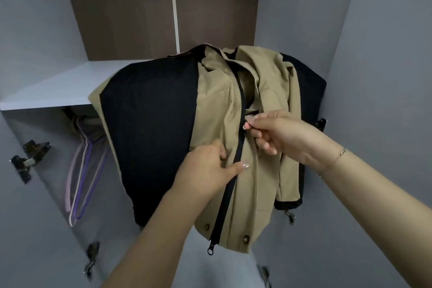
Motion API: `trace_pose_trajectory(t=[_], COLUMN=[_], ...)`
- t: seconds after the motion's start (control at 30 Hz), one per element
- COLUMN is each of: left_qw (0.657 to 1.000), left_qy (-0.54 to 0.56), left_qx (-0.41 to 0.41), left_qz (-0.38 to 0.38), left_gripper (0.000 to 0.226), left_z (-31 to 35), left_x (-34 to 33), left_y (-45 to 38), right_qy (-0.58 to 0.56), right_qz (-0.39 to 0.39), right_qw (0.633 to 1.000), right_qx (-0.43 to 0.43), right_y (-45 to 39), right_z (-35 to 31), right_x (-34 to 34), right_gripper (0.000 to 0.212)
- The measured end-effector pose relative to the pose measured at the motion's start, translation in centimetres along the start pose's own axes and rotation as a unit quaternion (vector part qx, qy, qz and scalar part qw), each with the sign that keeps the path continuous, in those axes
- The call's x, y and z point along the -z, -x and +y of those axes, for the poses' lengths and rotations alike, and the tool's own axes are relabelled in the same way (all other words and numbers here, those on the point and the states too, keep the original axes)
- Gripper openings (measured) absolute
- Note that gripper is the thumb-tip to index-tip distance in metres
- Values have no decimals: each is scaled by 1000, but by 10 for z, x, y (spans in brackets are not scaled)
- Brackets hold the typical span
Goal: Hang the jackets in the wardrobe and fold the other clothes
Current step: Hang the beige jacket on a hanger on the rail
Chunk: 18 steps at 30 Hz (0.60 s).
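1. Hanging inside the wardrobe [385, 30] in front of the shelf [58, 86]: a tan and black jacket [217, 105], its front turned toward the camera, its top at the level of the shelf edge.
2. Running down the middle of the jacket front — a black zipper [230, 180], ending in a loose pull near the hem.
3. Left hand [208, 168] pinching the tan fabric just left of the zipper, thumb on top, forefinger stretched along the cloth and touching the zipper's edge.
4. Right hand [280, 135] clamped on something small at the zipper line higher up, thumb and forefinger pressed together; whether slider or fabric, impossible to tell. Remaining fingers curled loosely below.
5. Thin bracelet [341, 154] on the right wrist.
6. Two round snap buttons [246, 238] near the jacket's lower hem, one on each side of the zipper.
7. To the left, under the shelf and partly hidden by the black sleeve — several empty hangers [79, 177] in pale pink and purple, hanging close together.
8. Metal door hinges [28, 154] on the grey left wall of the wardrobe; brown back panel [131, 7] above the shelf.
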<state>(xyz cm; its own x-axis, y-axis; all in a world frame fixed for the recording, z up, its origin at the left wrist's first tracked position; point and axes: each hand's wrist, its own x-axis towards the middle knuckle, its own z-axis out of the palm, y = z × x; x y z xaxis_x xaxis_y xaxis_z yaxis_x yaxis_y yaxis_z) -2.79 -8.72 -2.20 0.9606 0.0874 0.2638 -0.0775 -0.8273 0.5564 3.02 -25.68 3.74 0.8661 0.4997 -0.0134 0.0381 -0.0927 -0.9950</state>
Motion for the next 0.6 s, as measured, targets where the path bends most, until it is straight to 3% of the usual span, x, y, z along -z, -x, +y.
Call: trace_pose_trajectory(t=[0.1,0.2,0.3,0.43,0.6], left_qw=[997,992,986,976,961], left_qy=[36,87,143,122,98], left_qx=[-63,-85,-69,-65,-37], left_qz=[-35,-37,-48,-166,-257], left_gripper=[38,44,47,41,36], left_z=[13,8,-7,-15,-20], left_x=[-30,-43,-49,-37,-8], left_y=[-23,-28,-18,-8,-7], right_qy=[177,444,566,688,713], right_qz=[50,134,84,18,27], right_qw=[982,876,791,671,642], right_qx=[48,134,216,277,280], right_y=[-9,-24,-34,-50,-76], right_z=[-9,-5,-2,-30,-81], right_x=[3,11,19,36,58], right_gripper=[31,35,32,21,32])
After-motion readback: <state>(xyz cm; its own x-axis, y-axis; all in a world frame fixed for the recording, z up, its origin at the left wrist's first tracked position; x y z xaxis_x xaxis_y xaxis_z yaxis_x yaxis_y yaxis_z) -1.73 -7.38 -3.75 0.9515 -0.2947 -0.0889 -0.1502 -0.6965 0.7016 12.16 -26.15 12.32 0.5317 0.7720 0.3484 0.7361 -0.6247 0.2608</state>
